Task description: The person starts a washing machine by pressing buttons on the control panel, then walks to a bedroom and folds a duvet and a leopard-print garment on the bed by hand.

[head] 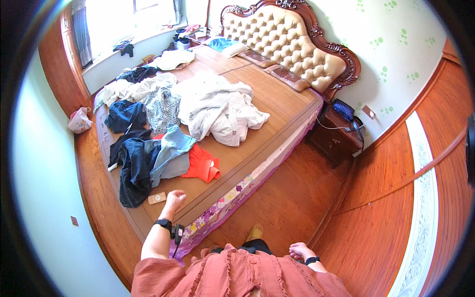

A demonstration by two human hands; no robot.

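Observation:
My left hand [176, 200] is loosely curled above the near corner of the bed, beside a beige remote control [157, 198]; I see nothing in it, but whether its fingers are fully closed is unclear. Down at my right side hangs my right hand [299, 250], fingers partly bent, with no object visible in it. On the woven bed mat [274, 96] lie dark jeans [133, 178], a light blue garment [170, 152], a red garment [202, 163], a patterned garment [161, 109] and a large white heap of fabric [226, 111]. More dark and white clothes lie farther back.
A tufted headboard [282, 41] with a carved wooden frame stands against the wall. Right of the bed is a dark nightstand [330, 137] with a blue bag [344, 108] and a cable. A plastic bag [80, 120] sits on the floor at the left. Pillows lie near the headboard.

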